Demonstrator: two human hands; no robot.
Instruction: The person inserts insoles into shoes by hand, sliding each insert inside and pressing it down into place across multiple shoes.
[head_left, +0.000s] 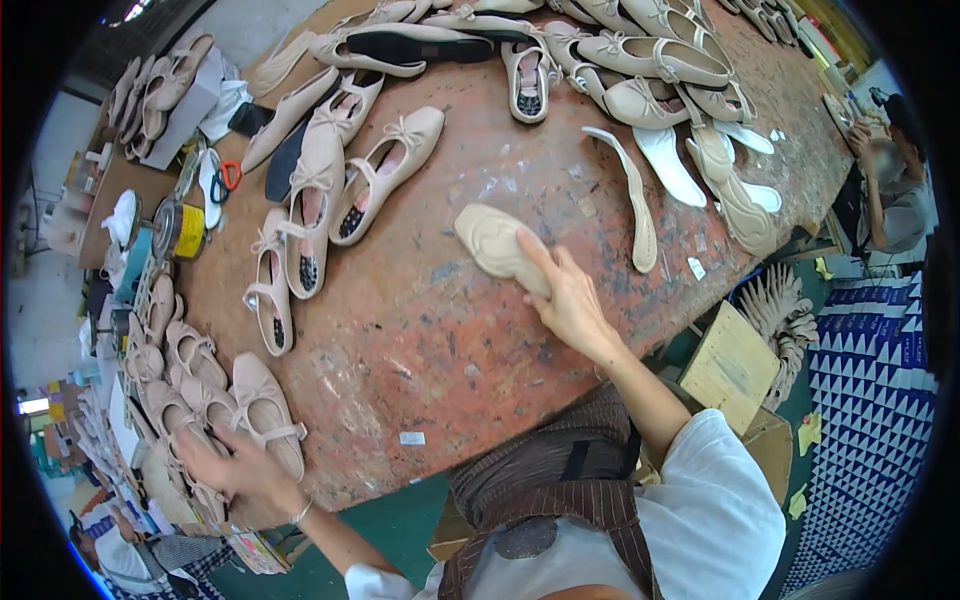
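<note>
A beige padded insole (490, 238) is gripped by my right hand (572, 305) above the middle of the worktable. Its rounded end points away to the left, and my fingers cover the other end. At the table's left edge, my left hand (235, 465) is slightly blurred over a group of beige shoes, fingers apart. Beside it lies a beige strapped flat shoe (267, 415); whether my fingertips touch any shoe I cannot tell. Farther off stand more beige bow shoes (385, 175), their patterned linings showing. Right of the held insole lies a narrow beige insole (630, 200).
Beige shoes (650, 55) crowd the worktable's far side (480, 150). White insoles (668, 165) and a stack of beige insoles (742, 205) lie right. Red-handled scissors (228, 178) and a yellow-labelled tin (180, 228) stand left. A person (890, 170) sits at the far right.
</note>
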